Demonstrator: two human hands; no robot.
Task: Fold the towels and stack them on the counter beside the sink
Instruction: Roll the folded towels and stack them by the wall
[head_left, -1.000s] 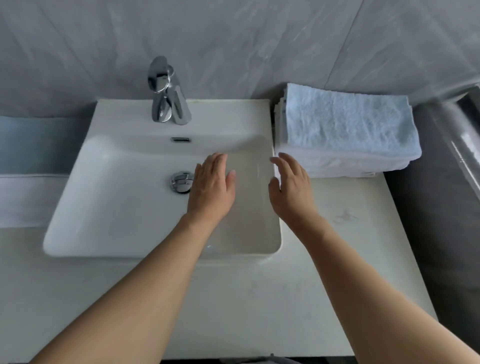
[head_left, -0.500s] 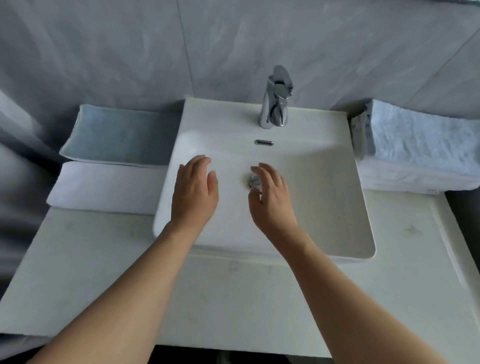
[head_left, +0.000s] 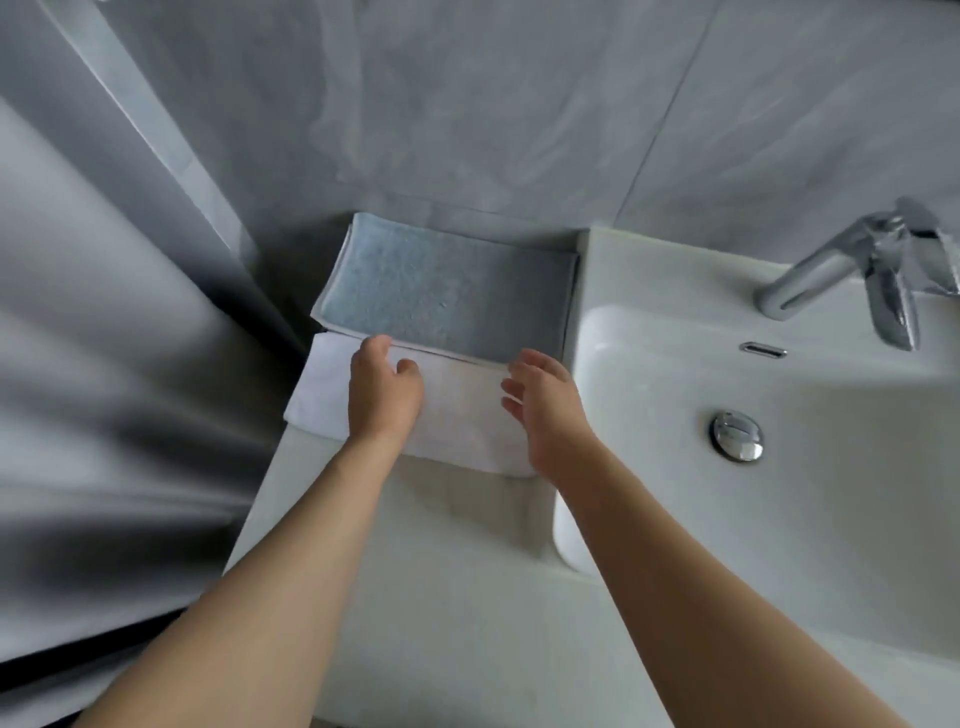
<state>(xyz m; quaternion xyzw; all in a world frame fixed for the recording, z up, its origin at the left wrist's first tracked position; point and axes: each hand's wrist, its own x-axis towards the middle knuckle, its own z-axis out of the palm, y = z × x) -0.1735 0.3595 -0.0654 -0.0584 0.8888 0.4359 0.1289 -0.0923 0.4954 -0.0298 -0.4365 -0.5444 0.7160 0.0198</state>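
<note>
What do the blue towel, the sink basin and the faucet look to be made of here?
Blue towel: terry cloth, probably cotton, judging by its nubby matte pile.
Sink basin: likely glazed ceramic; it is smooth, white and softly glossy.
Faucet: polished metal, seemingly chrome-plated, given its mirror-like reflections.

blue towel (head_left: 447, 291) flat atop white towel (head_left: 457, 415), L of sink (head_left: 779, 519)
</note>
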